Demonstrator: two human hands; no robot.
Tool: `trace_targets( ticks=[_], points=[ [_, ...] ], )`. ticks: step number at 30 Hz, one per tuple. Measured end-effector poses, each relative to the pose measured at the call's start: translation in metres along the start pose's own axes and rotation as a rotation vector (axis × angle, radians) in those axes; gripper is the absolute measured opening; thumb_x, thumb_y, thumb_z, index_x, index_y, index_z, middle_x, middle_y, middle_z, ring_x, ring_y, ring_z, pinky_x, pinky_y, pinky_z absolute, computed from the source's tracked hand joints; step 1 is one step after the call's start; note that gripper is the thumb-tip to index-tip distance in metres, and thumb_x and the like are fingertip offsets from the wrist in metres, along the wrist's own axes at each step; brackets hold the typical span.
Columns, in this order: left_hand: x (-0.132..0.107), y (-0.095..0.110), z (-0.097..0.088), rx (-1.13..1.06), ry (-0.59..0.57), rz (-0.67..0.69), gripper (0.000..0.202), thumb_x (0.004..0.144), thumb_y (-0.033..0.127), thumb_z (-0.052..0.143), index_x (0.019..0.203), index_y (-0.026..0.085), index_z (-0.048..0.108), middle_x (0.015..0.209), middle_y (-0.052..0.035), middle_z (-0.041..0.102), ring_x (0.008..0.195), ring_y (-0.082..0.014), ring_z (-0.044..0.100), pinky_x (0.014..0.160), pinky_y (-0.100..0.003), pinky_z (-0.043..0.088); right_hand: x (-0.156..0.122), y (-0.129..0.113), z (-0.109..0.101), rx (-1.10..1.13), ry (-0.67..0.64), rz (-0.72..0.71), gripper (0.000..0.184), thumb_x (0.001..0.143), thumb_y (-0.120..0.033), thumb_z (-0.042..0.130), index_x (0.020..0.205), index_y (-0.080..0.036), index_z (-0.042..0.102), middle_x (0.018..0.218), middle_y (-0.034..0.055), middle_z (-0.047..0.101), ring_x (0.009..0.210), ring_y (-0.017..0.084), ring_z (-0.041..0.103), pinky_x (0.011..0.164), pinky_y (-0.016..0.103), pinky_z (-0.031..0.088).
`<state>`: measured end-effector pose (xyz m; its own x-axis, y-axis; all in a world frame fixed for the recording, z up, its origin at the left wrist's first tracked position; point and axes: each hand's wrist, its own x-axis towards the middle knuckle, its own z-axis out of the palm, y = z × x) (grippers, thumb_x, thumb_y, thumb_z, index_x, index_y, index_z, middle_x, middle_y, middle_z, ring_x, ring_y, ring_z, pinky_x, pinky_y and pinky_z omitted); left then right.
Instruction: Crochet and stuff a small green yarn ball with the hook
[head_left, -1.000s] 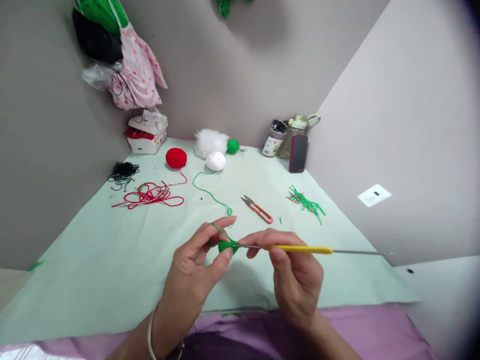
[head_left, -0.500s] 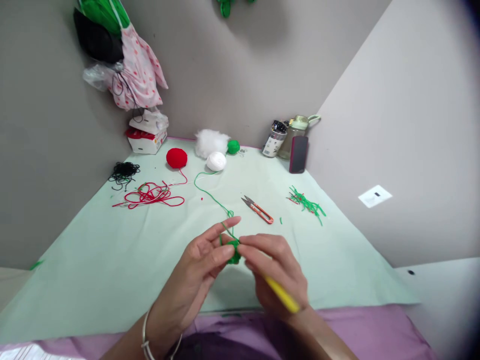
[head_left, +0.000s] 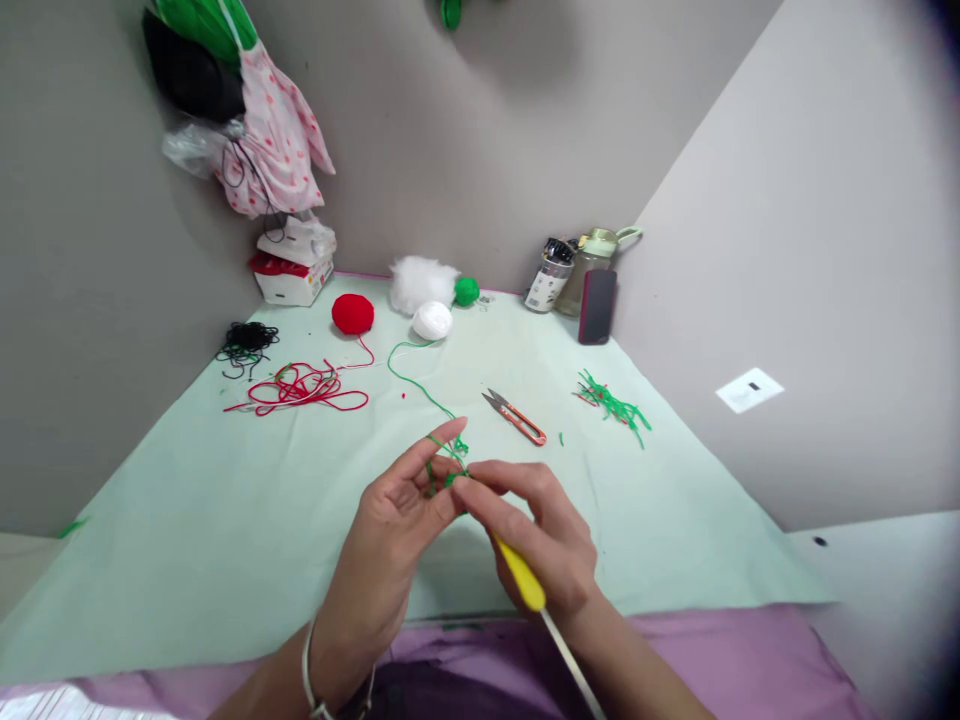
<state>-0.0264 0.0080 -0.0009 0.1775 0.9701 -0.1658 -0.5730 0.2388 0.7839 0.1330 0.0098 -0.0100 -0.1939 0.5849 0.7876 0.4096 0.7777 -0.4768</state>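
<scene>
A small piece of green crochet point(head_left: 452, 481) is pinched between the thumb and fingers of my left hand point(head_left: 405, 510), mostly hidden by my fingertips. Green yarn point(head_left: 420, 388) runs from the back of the table over my raised left forefinger to the piece. My right hand point(head_left: 544, 530) grips a crochet hook point(head_left: 523, 575) with a yellow handle, its fingertips touching the green work. The hook's tip is out of sight behind the fingers. Orange-handled thread snips point(head_left: 514, 417) lie on the cloth beyond my right hand.
Red yarn strands point(head_left: 304, 388), a red yarn ball point(head_left: 352, 314) and black yarn point(head_left: 249, 342) lie left. White stuffing point(head_left: 422, 285), a white ball point(head_left: 433, 320) and a green ball point(head_left: 466, 292) stand at the back. Green scraps point(head_left: 613, 408), a phone point(head_left: 598, 307) and a bottle point(head_left: 592, 265) are right.
Both hands have shifted slightly left and up with the green piece. The right hand has turned, so the yellow handle points more steeply toward me and more of the hook shows.
</scene>
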Motion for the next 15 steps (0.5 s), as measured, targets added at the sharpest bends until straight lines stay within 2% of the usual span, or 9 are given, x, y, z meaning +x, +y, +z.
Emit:
trace_targets(
  ticks=[2, 4, 6, 9, 13, 15],
  points=[
    [0.002, 0.003, 0.000, -0.098, -0.030, -0.112, 0.045, 0.080, 0.033, 0.092, 0.124, 0.032, 0.082, 0.090, 0.0003, 0.070, 0.091, -0.0145, 0.062, 0.091, -0.027, 0.048, -0.001, 0.002, -0.002, 0.004, 0.014, -0.024, 0.041, 0.099, -0.008, 0.065, 0.131, -0.030, 0.076, 0.112, 0.0094, 0.080, 0.094, 0.022, 0.075, 0.075, 0.034, 0.063],
    [0.004, 0.008, -0.002, -0.142, -0.049, -0.179, 0.042, 0.078, 0.033, 0.092, 0.118, 0.025, 0.085, 0.092, -0.0021, 0.071, 0.088, -0.0151, 0.063, 0.091, -0.029, 0.049, 0.001, 0.003, -0.005, 0.156, 0.096, 0.123, 0.033, 0.101, -0.009, 0.062, 0.123, -0.029, 0.079, 0.103, 0.0067, 0.080, 0.089, 0.020, 0.073, 0.074, 0.033, 0.062],
    [0.004, 0.011, -0.003, -0.135, -0.029, -0.163, 0.037, 0.077, 0.034, 0.091, 0.112, 0.022, 0.087, 0.094, -0.0027, 0.070, 0.086, -0.0148, 0.061, 0.088, -0.029, 0.049, 0.005, 0.004, -0.006, 0.346, 0.183, 0.300, 0.025, 0.105, -0.015, 0.061, 0.110, -0.029, 0.081, 0.094, 0.0039, 0.079, 0.082, 0.017, 0.070, 0.070, 0.030, 0.059],
    [0.002, 0.011, -0.005, -0.031, -0.013, -0.089, 0.035, 0.078, 0.033, 0.090, 0.113, 0.027, 0.086, 0.088, 0.0001, 0.067, 0.086, -0.0147, 0.058, 0.087, -0.028, 0.046, 0.009, 0.003, -0.005, 0.557, 0.164, 0.430, 0.018, 0.105, -0.026, 0.065, 0.102, -0.028, 0.082, 0.090, 0.0030, 0.077, 0.078, 0.016, 0.068, 0.069, 0.029, 0.056],
    [-0.002, 0.005, -0.007, 0.144, -0.078, -0.036, 0.038, 0.084, 0.035, 0.086, 0.122, 0.034, 0.083, 0.095, -0.0009, 0.070, 0.101, -0.0198, 0.058, 0.095, -0.032, 0.044, 0.010, 0.004, -0.001, 0.595, 0.071, 0.442, 0.015, 0.103, -0.029, 0.069, 0.102, -0.029, 0.084, 0.095, 0.0044, 0.081, 0.093, 0.019, 0.073, 0.082, 0.032, 0.059],
    [-0.003, 0.005, -0.008, 0.154, -0.106, -0.033, 0.040, 0.087, 0.037, 0.084, 0.127, 0.034, 0.080, 0.099, -0.0020, 0.070, 0.102, -0.0211, 0.059, 0.098, -0.035, 0.044, 0.010, 0.005, -0.001, 0.641, 0.088, 0.493, 0.015, 0.103, -0.032, 0.068, 0.102, -0.028, 0.083, 0.095, 0.0044, 0.082, 0.087, 0.018, 0.073, 0.078, 0.030, 0.059]
  ],
)
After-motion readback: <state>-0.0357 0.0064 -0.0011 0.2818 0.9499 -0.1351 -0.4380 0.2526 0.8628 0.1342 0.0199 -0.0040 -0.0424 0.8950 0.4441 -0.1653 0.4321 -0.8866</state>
